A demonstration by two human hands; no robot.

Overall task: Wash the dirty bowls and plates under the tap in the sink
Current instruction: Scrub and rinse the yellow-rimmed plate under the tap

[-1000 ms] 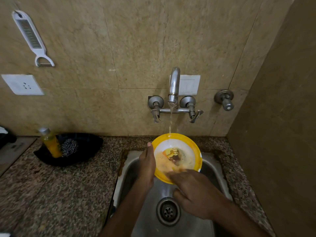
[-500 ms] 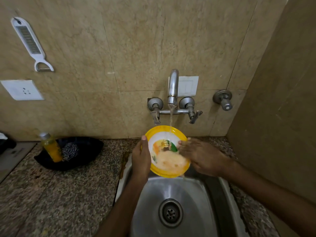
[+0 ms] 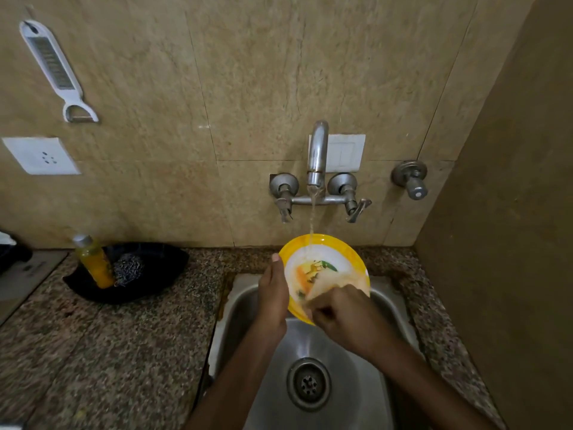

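Observation:
A yellow-rimmed plate (image 3: 322, 262) with a white centre and a printed picture is tilted over the sink (image 3: 384, 305). Cloudy beige residue covers its lower right part. Water from the tap (image 3: 317, 156) falls onto its upper rim. My left hand (image 3: 273, 296) grips the plate's left edge, thumb up along the rim. My right hand (image 3: 344, 318) is in front of the plate's lower edge. Its fingers are bent and rub the plate's face, with nothing in them. The plate's bottom rim is hidden behind this hand.
A drain (image 3: 309, 383) sits in the middle of the steel basin. On the granite counter (image 3: 124, 352) to the left, a black dish (image 3: 161, 274) holds a yellow soap bottle (image 3: 94, 262) and a steel scrubber (image 3: 127, 269). A side wall closes off the right.
My right hand has swept from the plate's right side down to its lower edge. The plate has stayed under the stream in my left hand.

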